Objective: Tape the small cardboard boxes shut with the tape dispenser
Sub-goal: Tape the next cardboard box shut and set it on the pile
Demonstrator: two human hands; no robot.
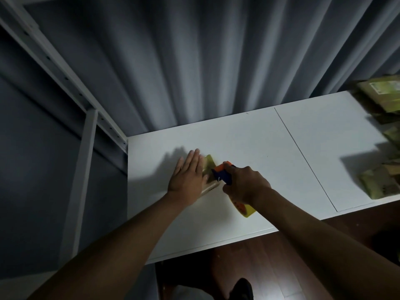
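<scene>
Pressing flat with straight fingers, the left hand (pixel 187 176) steadies a small cardboard box (pixel 209 172) near the table's (pixel 259 144) left edge. The right hand (pixel 244 184), fingers wrapped round the tape dispenser (pixel 223 173), seems mid-strip; next likely comes tearing the tape.

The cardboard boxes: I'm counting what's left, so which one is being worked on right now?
The small box under the flat left hand, with the tape dispenser in the right hand against it. The other boxes lie untouched at the table's right end.

Two hands: the left hand (pixel 187 176) and the right hand (pixel 245 184). One small box (pixel 209 169) between them, one tape dispenser (pixel 224 172), one white table (pixel 249 135). At the right edge, a blurred pile of boxes (pixel 381 135), too smeared to count.
</scene>
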